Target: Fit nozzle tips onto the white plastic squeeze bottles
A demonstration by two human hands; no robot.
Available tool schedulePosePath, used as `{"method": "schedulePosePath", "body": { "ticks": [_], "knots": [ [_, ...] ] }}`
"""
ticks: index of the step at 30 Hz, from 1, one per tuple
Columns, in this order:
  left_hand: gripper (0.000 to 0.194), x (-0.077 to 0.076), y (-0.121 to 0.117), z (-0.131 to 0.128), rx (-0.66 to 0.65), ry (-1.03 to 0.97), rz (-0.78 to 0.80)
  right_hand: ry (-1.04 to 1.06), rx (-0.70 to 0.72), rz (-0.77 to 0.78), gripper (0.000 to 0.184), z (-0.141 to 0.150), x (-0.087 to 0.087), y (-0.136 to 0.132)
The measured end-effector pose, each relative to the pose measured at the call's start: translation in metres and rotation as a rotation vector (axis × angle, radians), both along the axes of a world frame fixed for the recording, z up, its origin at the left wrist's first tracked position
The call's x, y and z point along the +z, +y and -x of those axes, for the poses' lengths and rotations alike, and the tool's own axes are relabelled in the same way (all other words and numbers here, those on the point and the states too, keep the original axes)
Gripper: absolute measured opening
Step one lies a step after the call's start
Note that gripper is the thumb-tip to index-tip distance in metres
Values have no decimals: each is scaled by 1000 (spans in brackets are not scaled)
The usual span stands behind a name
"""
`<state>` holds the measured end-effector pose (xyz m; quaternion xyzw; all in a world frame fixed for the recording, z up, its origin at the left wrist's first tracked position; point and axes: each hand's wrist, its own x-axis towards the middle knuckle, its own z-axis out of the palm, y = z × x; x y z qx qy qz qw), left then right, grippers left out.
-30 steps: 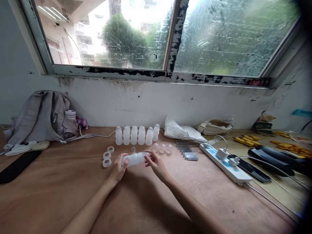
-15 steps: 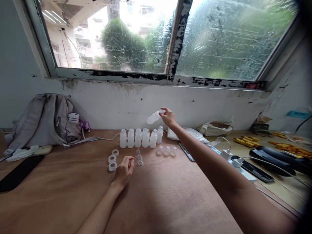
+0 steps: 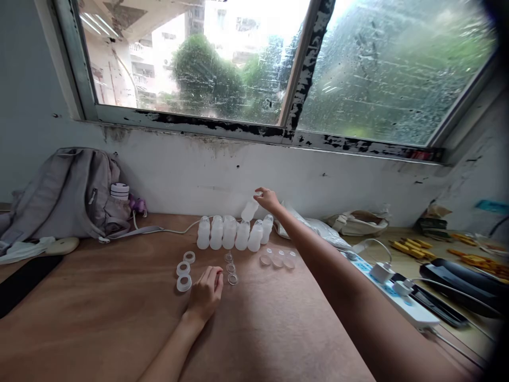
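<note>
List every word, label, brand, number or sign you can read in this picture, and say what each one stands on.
No text can be read.
Power strip: blue markings, too small to read.
Red item at the window frame: too blurred to read.
Frosted bottles: no lettering can be made out.

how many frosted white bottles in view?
7. Six frosted white plastic bottles stand in a row near the white wall, the rightmost set slightly back; the seventh bottle is tilted in the right hand. More could hide behind.
</note>
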<state>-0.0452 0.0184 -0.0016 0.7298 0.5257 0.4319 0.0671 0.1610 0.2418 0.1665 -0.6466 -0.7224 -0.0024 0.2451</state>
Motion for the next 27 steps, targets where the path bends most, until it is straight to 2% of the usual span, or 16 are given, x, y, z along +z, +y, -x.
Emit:
{"method": "schedulePosePath", "body": {
  "ticks": [5, 14, 23, 27],
  "knots": [
    [17, -2, -1, -1, -14, 11, 20, -140, -5, 108, 31, 4, -1, 9],
    [18, -4, 3, -5, -66, 87, 14, -387, -25, 405, 28, 15, -21, 20],
    [18, -6, 4, -6, -73, 113, 5, -495, -16, 616, 29, 8, -11, 24],
    [17, -7, 5, -5, -70, 114, -6, -518, -6, 659, 29, 9, -5, 23]
  ]
}}
